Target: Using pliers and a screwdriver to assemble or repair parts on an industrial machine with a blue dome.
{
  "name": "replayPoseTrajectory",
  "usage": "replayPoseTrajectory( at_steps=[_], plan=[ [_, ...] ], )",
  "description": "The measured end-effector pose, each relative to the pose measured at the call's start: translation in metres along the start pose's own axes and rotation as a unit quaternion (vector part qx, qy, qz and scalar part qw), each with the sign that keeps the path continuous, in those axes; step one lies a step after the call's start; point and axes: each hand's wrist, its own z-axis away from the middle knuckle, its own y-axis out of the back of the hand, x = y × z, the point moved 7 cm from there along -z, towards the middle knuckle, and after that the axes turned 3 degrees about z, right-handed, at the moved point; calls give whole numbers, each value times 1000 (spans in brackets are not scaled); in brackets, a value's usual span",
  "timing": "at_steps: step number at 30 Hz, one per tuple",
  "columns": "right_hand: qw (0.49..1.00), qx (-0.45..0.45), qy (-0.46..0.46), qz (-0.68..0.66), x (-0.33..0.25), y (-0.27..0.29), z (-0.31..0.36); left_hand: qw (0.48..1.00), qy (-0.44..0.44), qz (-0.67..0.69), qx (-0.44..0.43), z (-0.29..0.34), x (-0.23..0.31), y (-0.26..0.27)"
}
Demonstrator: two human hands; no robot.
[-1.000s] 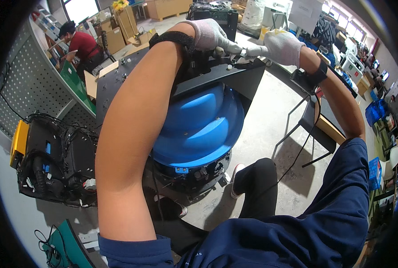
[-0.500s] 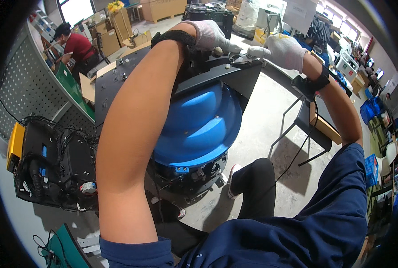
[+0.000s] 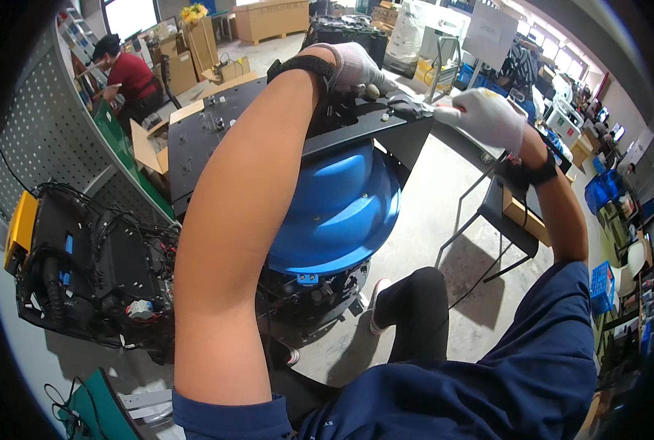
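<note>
In front of me stands a machine with a flat black top panel [image 3: 202, 132] and a rounded blue shell [image 3: 334, 213] beneath it. At the far right corner of the panel is my left hand [image 3: 356, 67], in a pale glove, its fingers closed. My right hand [image 3: 488, 117], also gloved, is just right of that corner with thumb and fingers pinched together. Between the two hands lies a small shiny metal-looking piece [image 3: 413, 104], too small to name. What either hand grips is hidden. A small round knob-like part [image 3: 372, 91] sits below my left fingers.
At left, a black wired assembly [image 3: 92, 271] with a yellow side stands near a perforated panel [image 3: 30, 139]. A black stool [image 3: 514, 220] with a cardboard box on it is at right. A person in red [image 3: 133, 77] sits far left. Cardboard boxes [image 3: 272, 18] stand behind.
My right hand has drawn to the right and slightly down, away from my left hand. My left hand stays by the panel corner. The whole view has shifted a little.
</note>
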Motion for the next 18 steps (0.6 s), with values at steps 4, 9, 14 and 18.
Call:
replayPoseTrajectory(
  at_steps=[4,9,14,18],
  plan=[
    [998,20,-49,26,-21,11,39,999,26,34,4,-3,-5,-1],
    [998,27,-61,9,-37,18,57,1000,-14,-20,12,0,1,1],
    [997,-7,-72,7,-43,24,60,999,-26,-23,36,5,3,3],
    [997,18,-54,42,-55,31,61,1000,-9,-25,15,4,4,2]
  ],
)
